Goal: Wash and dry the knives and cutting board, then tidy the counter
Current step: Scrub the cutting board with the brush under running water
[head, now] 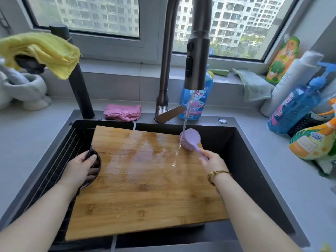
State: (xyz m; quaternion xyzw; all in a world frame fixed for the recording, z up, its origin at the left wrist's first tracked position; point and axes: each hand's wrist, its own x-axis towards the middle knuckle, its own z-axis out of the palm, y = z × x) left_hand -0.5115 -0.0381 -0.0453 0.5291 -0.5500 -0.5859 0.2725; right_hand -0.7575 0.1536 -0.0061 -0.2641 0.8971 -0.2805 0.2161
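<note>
Steadying a wet cutting board (145,188), the left hand (80,170) curls fingers (90,173) through its edge handle (99,161); the right hand (214,163) clasps a brush (190,138). Board seems stiff, heavy, slippery.

Blue dish-soap bottle (197,106) behind the faucet spray head (197,66): the label carries large red Chinese characters, partly covered by that head and not fully legible. White bottle (291,77) at right: faint grey letters, unreadable. Orange-green bottle (283,59) on the windowsill, blue spray bottle (292,110) and orange spray bottle (314,142): printed labels, wording too blurred to read.
</note>
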